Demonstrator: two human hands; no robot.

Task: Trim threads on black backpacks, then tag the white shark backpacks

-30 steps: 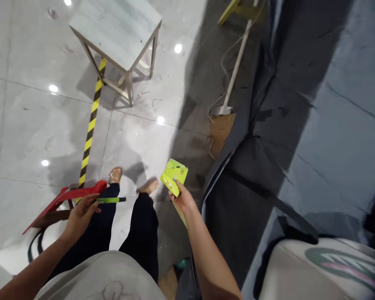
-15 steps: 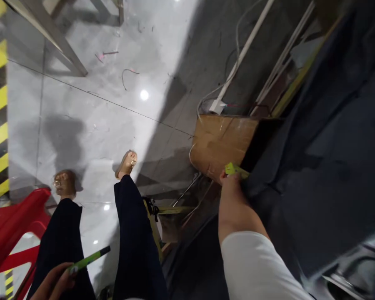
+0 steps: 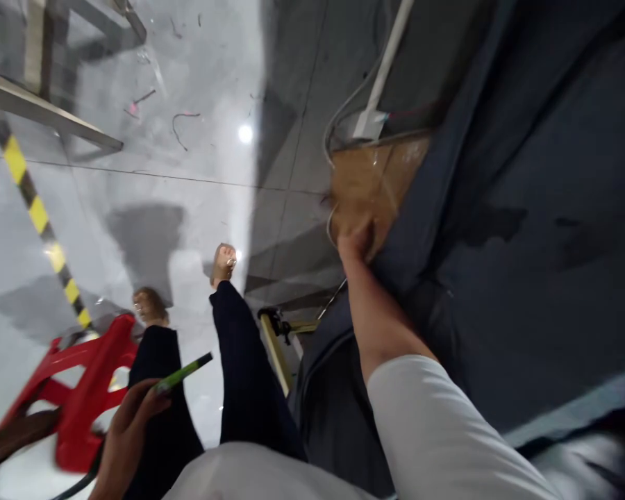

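Note:
My left hand, low on the left, is closed around a slim green marker with a dark end that points up and to the right. My right hand reaches down to a brown cardboard box on the floor and overlaps its near side. Motion blur smears its fingers, and nothing shows in it. Dark cloth covers the box's right side, so the inside of the box is hidden.
A white power strip with cables lies behind the box. At the lower left is a red plastic stool. Yellow-and-black tape runs along the floor, near a metal frame leg. Wire scraps lie ahead of my feet.
The green piece that was in my right hand is out of sight. That hand has moved up and left against the box, and the cloth covers more of the opening. My left hand keeps the marker.

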